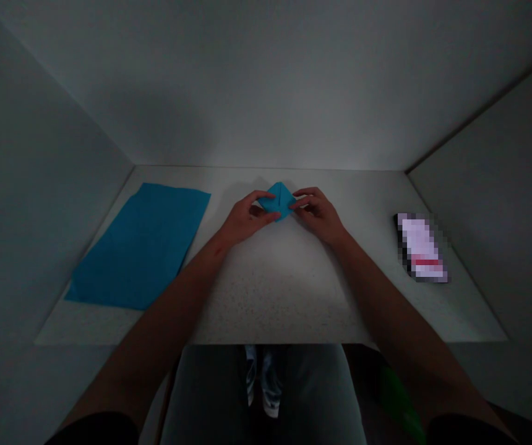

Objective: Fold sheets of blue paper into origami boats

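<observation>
A small folded piece of blue paper, roughly diamond-shaped with a crease or slit down its middle, is held between my two hands over the table. My left hand pinches its left side, fingers at the upper left and thumb near the bottom corner. On the right corner, the fingers and thumb of my right hand are closed. My fingertips hide parts of the paper's edges.
A large blue paper sheet lies on the left of the pale speckled table. At the right lies a phone with its lit screen blurred out. Walls enclose the table at the back and both sides.
</observation>
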A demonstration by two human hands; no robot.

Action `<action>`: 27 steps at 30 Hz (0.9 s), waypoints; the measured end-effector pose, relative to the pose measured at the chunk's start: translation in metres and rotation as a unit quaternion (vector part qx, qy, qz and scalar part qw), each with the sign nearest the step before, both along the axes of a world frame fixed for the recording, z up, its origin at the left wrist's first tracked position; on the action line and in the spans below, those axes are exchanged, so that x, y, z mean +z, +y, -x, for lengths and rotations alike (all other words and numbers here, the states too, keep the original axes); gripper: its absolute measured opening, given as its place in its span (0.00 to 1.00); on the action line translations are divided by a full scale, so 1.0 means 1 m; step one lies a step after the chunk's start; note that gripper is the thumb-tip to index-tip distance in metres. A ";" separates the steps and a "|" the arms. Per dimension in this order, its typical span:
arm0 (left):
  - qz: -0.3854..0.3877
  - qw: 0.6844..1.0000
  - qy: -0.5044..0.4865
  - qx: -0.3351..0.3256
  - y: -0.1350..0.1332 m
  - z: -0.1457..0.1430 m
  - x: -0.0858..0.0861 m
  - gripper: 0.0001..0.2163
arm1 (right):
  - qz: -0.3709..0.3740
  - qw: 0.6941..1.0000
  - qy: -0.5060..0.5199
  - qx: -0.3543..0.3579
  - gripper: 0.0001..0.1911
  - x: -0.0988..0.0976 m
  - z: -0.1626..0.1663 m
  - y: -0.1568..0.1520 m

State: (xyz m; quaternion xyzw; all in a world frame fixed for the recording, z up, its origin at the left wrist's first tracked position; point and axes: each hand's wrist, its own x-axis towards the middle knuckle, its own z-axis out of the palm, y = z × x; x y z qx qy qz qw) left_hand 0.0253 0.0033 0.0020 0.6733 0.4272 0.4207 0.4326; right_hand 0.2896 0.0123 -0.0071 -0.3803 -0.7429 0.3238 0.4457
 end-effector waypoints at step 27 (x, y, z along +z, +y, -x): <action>-0.043 0.997 -0.046 0.039 0.009 0.000 -0.002 0.15 | -0.027 0.996 0.022 -0.078 0.16 0.011 0.005 -0.005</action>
